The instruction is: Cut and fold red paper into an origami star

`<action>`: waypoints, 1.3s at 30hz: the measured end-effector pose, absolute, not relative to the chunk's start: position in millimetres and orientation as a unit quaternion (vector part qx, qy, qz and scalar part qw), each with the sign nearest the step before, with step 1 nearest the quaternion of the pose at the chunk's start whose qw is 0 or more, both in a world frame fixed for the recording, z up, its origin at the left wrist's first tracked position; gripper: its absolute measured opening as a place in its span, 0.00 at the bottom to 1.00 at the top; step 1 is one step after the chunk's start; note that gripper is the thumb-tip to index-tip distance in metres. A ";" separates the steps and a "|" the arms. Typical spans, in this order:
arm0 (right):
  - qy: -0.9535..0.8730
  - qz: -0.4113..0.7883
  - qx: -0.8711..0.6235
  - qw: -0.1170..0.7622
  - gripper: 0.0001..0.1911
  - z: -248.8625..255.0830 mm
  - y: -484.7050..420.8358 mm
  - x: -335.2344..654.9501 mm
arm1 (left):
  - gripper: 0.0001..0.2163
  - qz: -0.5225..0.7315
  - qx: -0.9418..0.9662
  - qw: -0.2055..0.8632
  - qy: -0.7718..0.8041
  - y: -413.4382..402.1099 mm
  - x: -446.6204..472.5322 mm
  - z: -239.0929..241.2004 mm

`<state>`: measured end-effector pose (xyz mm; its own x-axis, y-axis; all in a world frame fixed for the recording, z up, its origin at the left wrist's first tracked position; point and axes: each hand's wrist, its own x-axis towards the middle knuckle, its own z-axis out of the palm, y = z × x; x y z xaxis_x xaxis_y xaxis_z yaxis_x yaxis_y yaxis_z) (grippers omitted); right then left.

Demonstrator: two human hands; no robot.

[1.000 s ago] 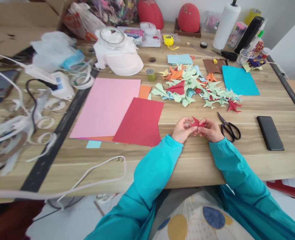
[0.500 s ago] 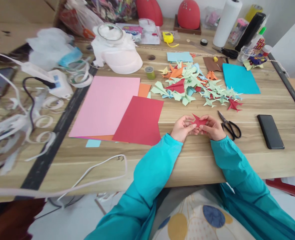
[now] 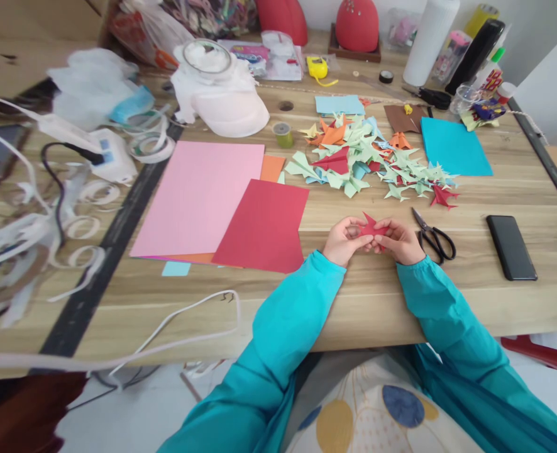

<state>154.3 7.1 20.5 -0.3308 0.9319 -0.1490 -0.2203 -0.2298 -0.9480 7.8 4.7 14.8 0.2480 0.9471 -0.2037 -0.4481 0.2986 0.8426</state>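
Between my two hands is a small folded piece of red paper (image 3: pixel 371 229), with pointed corners sticking up. My left hand (image 3: pixel 346 241) pinches its left side, thumb on top. The right side is gripped by my right hand (image 3: pixel 402 240), its thumb also on the paper. Fingers partly cover the paper, so its full shape is hidden. Black-handled scissors (image 3: pixel 436 242) lie just right of my right hand. Beyond my hands spreads a pile of folded paper figures (image 3: pixel 363 151) in pale green, orange, red and blue. One red figure (image 3: pixel 443 197) lies at its right edge.
Red sheets (image 3: pixel 264 226) overlap a pink sheet (image 3: pixel 207 189) to the left. A black phone (image 3: pixel 511 247) lies at right, a turquoise sheet (image 3: pixel 456 146) behind. A white cable (image 3: pixel 179 314) crosses the front left. A power strip (image 3: pixel 71 135) and curled white strips (image 3: pixel 90 233) sit far left.
Both hands keep hold of the red paper in nearly the same place. The fingers and paper have shifted very slightly; the whole view has moved a little.
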 end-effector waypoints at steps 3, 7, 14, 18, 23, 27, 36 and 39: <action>-0.435 0.704 -0.382 0.411 0.16 21.4 7.5 155.7 | 0.20 0.488 0.331 0.714 0.377 4.8 6.0 17.1; -0.437 0.704 -0.377 0.413 0.15 22.3 7.4 155.6 | 0.20 0.493 0.325 0.712 0.379 5.2 5.9 16.8; -0.477 0.665 -0.386 0.426 0.17 25.2 5.2 152.0 | 0.21 0.486 0.308 0.725 0.378 5.1 6.7 16.9; -0.469 0.674 -0.378 0.428 0.17 27.1 5.1 153.9 | 0.23 0.475 0.285 0.746 0.371 5.3 4.6 19.6; -0.466 0.688 -0.369 0.417 0.17 26.9 6.0 157.4 | 0.23 0.471 0.274 0.755 0.364 6.9 1.8 19.4; -0.471 0.692 -0.358 0.414 0.18 23.6 6.9 158.3 | 0.23 0.471 0.277 0.750 0.372 7.8 0.9 18.0; -0.552 0.605 -0.388 0.422 0.11 22.2 7.0 154.9 | 0.23 0.468 0.329 0.722 0.388 7.0 4.4 13.0; -0.552 0.610 -0.384 0.420 0.10 23.3 7.5 156.1 | 0.23 0.454 0.312 0.744 0.378 7.0 3.9 12.7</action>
<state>156.1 7.5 23.3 -0.3533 0.9355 -0.0037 -0.0881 -0.0372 -0.9954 3.9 7.0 12.7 0.3023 0.9113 -0.2796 -0.4403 0.3937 0.8069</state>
